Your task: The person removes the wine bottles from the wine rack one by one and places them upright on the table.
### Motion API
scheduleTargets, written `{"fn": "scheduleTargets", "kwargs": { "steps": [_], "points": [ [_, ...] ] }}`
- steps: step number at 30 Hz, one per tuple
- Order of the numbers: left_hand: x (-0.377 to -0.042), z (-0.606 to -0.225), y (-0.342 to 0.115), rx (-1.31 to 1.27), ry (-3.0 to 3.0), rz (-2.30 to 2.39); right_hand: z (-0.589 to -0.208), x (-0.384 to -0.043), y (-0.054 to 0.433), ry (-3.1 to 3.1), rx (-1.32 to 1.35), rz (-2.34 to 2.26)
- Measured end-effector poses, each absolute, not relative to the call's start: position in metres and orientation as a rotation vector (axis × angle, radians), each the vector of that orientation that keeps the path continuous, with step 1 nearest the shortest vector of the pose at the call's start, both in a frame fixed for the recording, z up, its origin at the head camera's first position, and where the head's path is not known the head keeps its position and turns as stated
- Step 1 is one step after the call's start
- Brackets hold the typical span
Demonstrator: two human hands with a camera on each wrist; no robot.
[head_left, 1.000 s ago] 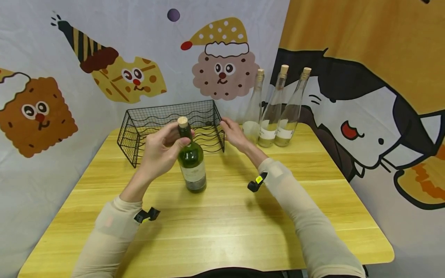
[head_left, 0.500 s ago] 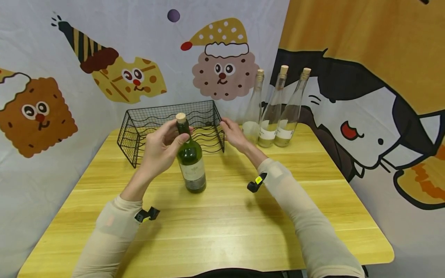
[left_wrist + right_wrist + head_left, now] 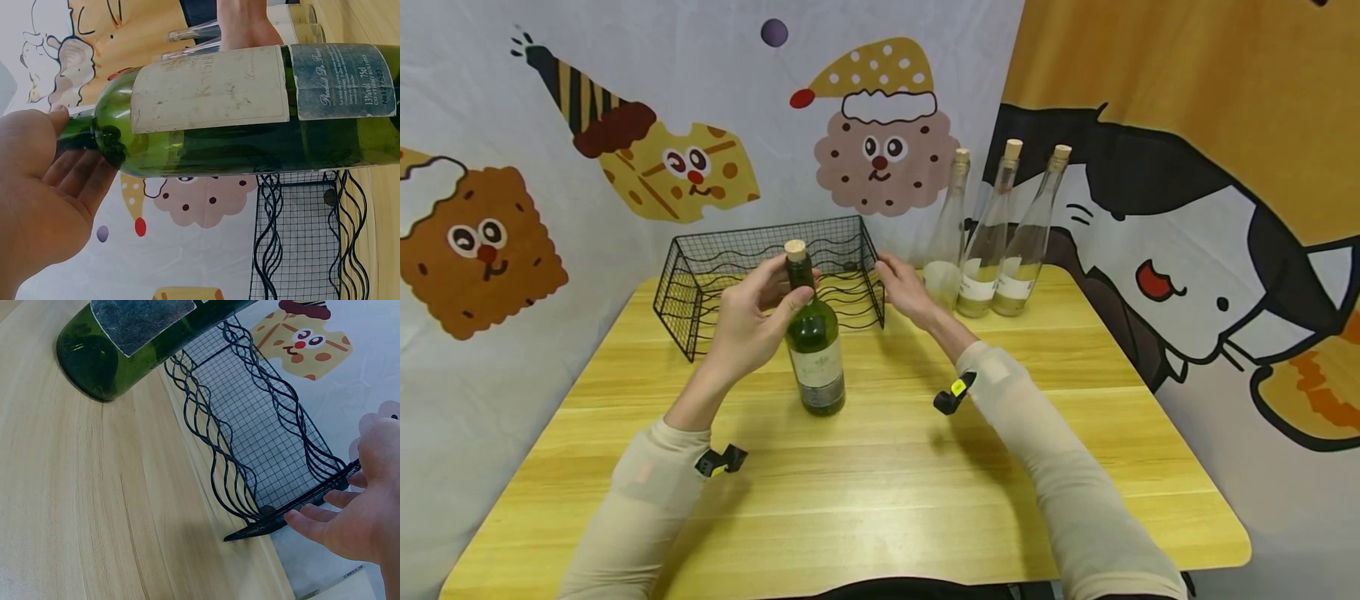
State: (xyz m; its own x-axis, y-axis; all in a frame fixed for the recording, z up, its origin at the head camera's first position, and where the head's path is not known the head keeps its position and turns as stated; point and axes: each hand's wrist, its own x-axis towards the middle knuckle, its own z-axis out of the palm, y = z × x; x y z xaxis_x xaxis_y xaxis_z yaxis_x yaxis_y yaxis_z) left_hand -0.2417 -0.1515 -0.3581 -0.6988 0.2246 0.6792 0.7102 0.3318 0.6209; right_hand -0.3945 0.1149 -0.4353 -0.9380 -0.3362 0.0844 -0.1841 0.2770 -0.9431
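Observation:
My left hand [image 3: 752, 312] grips a green wine bottle [image 3: 817, 350] around its neck, thumb on the near side. The corked bottle is nearly upright, leaning slightly left at its top, with its base right at the tabletop. A cream label and a dark lower label [image 3: 344, 81] show in the left wrist view. Behind it stands a black wire wine rack [image 3: 767, 237] with wavy bars. My right hand [image 3: 908, 290] touches the rack's right end, and its fairly straight fingers [image 3: 312, 528] lie against the end panel in the right wrist view.
Three clear corked bottles [image 3: 976, 287] stand close together at the back right, just beyond my right hand. The wooden table [image 3: 880, 492] has a rounded front right corner. A cartoon-printed cloth [image 3: 700, 50] hangs directly behind the table.
The green bottle's top has shifted slightly left, then back right, with my left hand following. My right hand and the rack have kept their places.

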Motion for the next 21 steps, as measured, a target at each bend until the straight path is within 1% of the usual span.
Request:
{"fn": "scheduleTargets", "kwargs": {
  "steps": [4,12,21],
  "points": [
    [-0.242,-0.361,-0.155,-0.814,-2.136,-1.338,-0.436,-0.395,0.115,2.391,-0.5,-1.743],
    [-0.241,-0.364,-0.169,-0.702,-2.195,-1.339,-0.437,-0.394,0.116,2.387,-0.512,-1.747],
    [-0.248,-0.361,-0.19,-0.622,-2.121,-1.208,-0.435,-0.395,0.115,2.392,-0.502,-1.739]
  ]
}}
